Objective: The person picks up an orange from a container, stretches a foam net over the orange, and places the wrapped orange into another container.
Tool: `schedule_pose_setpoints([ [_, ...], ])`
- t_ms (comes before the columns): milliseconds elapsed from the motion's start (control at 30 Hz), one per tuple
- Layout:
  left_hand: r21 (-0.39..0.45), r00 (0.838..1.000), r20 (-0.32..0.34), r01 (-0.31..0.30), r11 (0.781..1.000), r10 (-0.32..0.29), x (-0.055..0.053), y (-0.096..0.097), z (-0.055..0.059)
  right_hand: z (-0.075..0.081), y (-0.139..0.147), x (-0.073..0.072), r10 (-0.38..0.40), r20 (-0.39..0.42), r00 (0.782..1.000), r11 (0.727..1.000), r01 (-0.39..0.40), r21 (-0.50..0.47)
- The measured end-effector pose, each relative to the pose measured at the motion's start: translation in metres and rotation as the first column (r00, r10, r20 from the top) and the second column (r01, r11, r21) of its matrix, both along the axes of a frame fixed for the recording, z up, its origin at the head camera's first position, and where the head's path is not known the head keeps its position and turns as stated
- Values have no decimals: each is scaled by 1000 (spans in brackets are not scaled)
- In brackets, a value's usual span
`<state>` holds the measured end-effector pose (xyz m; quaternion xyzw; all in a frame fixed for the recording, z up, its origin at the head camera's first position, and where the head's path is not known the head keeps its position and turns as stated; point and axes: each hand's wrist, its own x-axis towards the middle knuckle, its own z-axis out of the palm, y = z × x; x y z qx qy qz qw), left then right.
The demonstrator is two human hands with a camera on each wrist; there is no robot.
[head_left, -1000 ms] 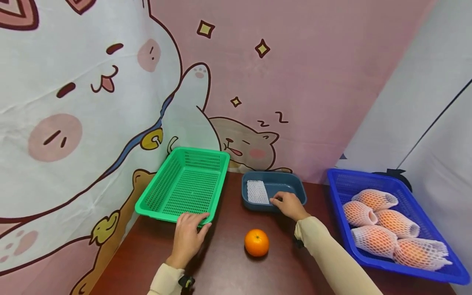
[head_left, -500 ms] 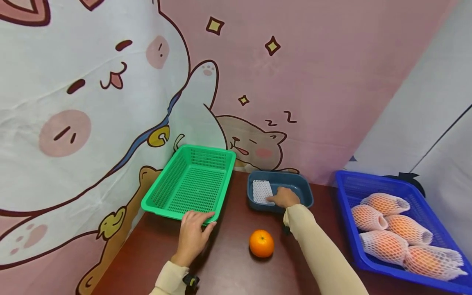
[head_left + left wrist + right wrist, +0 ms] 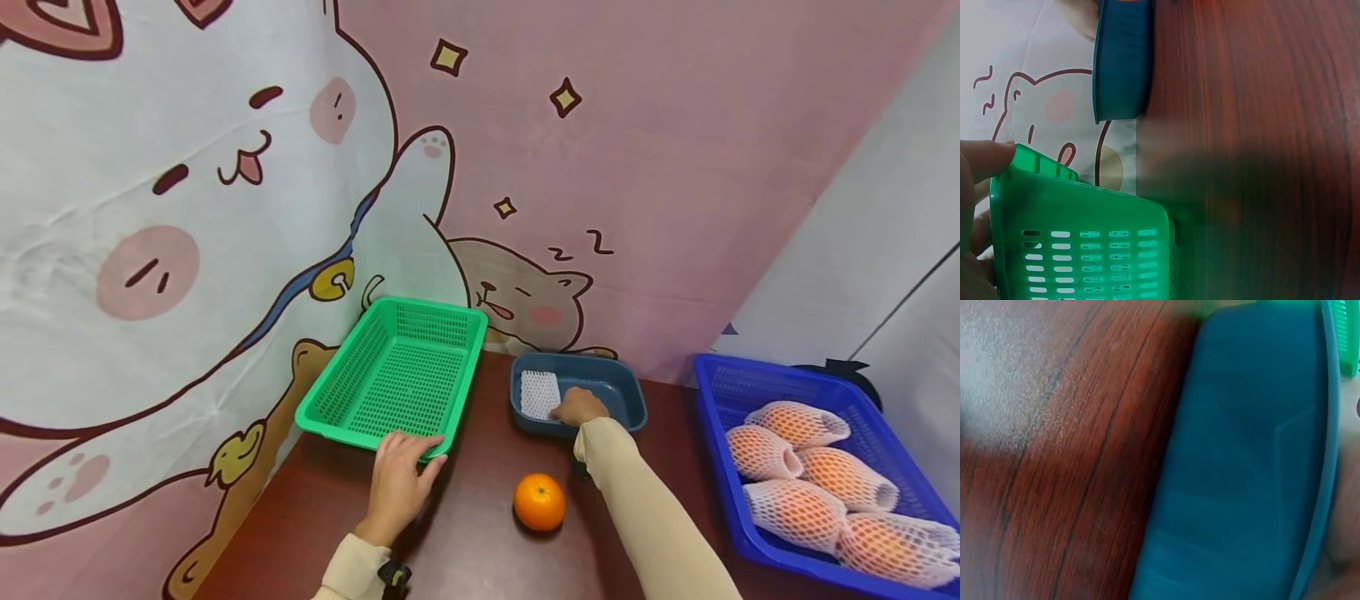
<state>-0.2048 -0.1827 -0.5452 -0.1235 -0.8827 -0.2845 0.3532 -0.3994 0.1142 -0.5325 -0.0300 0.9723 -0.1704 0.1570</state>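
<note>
At the near right corner of the green basket (image 3: 408, 375), my left hand (image 3: 397, 483) holds the rim. In the left wrist view, the thumb (image 3: 988, 157) lies at the basket's corner with other fingers by the rim. My right hand (image 3: 583, 408) reaches into a dark blue-grey tray (image 3: 622, 387), one digit at the edge of a flat white foam net (image 3: 538, 393). Its other fingertips are hidden, so a grip cannot be made out. The tray's outer wall (image 3: 1241, 456) fills much of the right wrist view. An unwrapped orange (image 3: 539, 502) sits on the table between the forearms.
To the right stands a blue basket (image 3: 738, 533) with several fruits (image 3: 795, 510) in white foam nets. The brown table (image 3: 480, 550) meets a cartoon-printed cloth backdrop (image 3: 660, 167) behind the containers.
My right hand has moved further into the tray, its back now turned up over the foam net. The left hand stays on the green basket. The head view has shifted slightly.
</note>
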Motion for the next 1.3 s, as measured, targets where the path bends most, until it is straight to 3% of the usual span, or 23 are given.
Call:
schedule_pose_setpoints([
  [200,4,1000,9,6,1000,-6,2,4,1,4,7,2,34,-26,999,999,-34,-1],
  [300,-1,1000,19,13,1000,-13,3,4,2,9,12,2,67,-77,995,998,-68,-7],
  [433,-12,1000,17,23,1000,-22,3,4,3,17,19,3,84,-167,982,993,-97,-73],
  [600,-35,1000,11,14,999,-13,1,4,8,27,23,7,34,-247,968,980,-81,-181],
  [833,-5,999,42,-6,1000,7,4,10,21,47,24,28,-7,-333,943,957,-91,-276],
  [1000,94,999,10,32,995,-33,6,23,30,54,27,49,-19,-438,899,937,-137,-321],
  [1167,228,992,-39,126,965,-120,5,40,37,56,30,74,-36,-516,856,896,-201,-395],
  [1300,361,972,-42,229,904,-229,1,56,42,57,29,97,-58,-567,822,861,-247,-446],
])
